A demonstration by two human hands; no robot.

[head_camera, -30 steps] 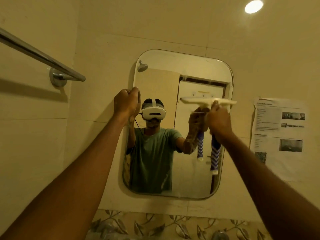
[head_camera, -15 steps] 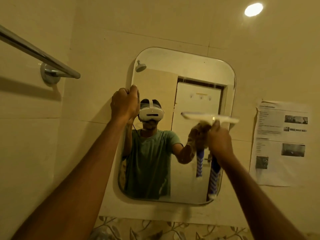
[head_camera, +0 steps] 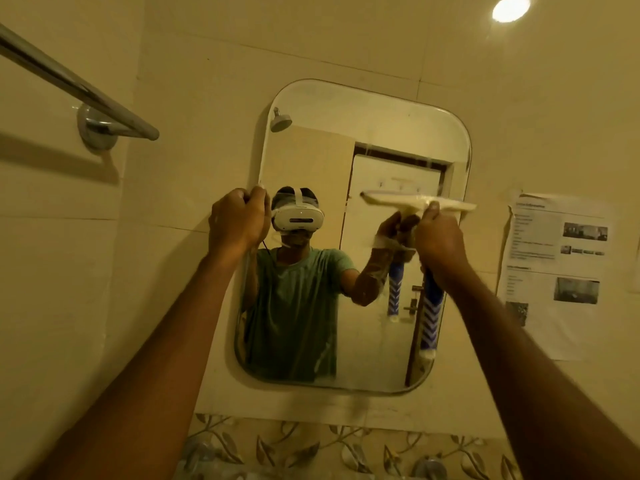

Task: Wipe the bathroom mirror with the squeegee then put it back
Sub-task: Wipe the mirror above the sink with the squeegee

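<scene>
A rounded rectangular mirror [head_camera: 381, 133] hangs on the tiled wall in front of me. My right hand [head_camera: 440, 244] is closed around the squeegee [head_camera: 391, 199]. Its white blade lies level against the right half of the glass, a little above the middle. The blue-and-white striped handle [head_camera: 431, 317] points down below my fist. My left hand [head_camera: 239, 220] grips the mirror's left edge at about the same height. The glass reflects a person in a green shirt with a headset, and the squeegee.
A chrome towel bar [head_camera: 79, 88] juts from the wall at the upper left. A printed paper sheet [head_camera: 554, 271] is stuck to the wall right of the mirror. A leaf-patterned tile border [head_camera: 311, 448] runs below. A ceiling light [head_camera: 510, 8] glows at top right.
The squeegee blade slid down the right half of the mirror, then came back up a little. My left hand has stayed on the mirror's left edge.
</scene>
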